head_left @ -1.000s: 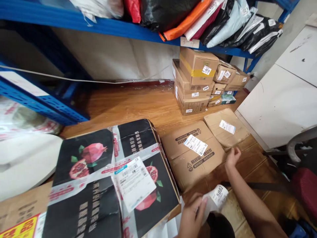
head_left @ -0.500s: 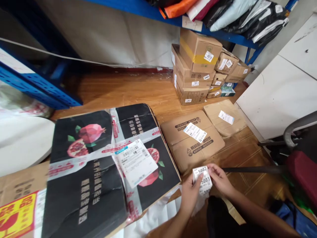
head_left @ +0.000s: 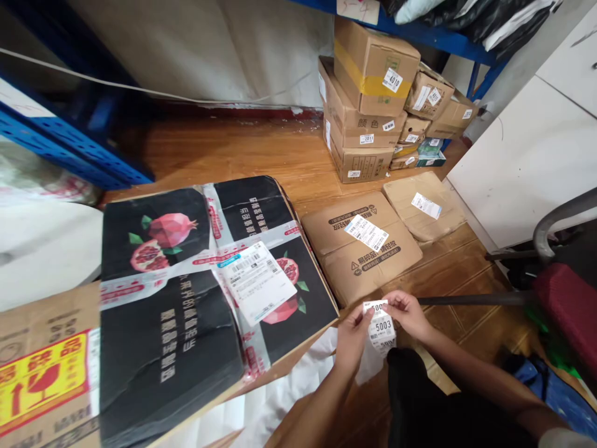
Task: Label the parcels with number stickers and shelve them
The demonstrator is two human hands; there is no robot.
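Observation:
Between my two hands is a strip of white number labels, printed with 5003 in the middle. My left hand pinches its upper left edge. At the top right corner, the fingers of my right hand are closed on the same strip and partly cover the top number. The strip hangs down towards my dark clothing. Just left of my hands lies a large black carton with pomegranate pictures, clear printed tape and a white shipping label. Beyond my hands, a flat brown carton carries its own shipping label.
A smaller brown parcel lies behind the flat carton. Stacked numbered boxes stand under a blue shelf. To the right are a white cabinet and a red chair seat. A white round surface is at left.
My head view has tilted down. My hands have shifted to the strip's top end, my left thumb moving up off the 5003 label, and both hands now pinch the upper label.

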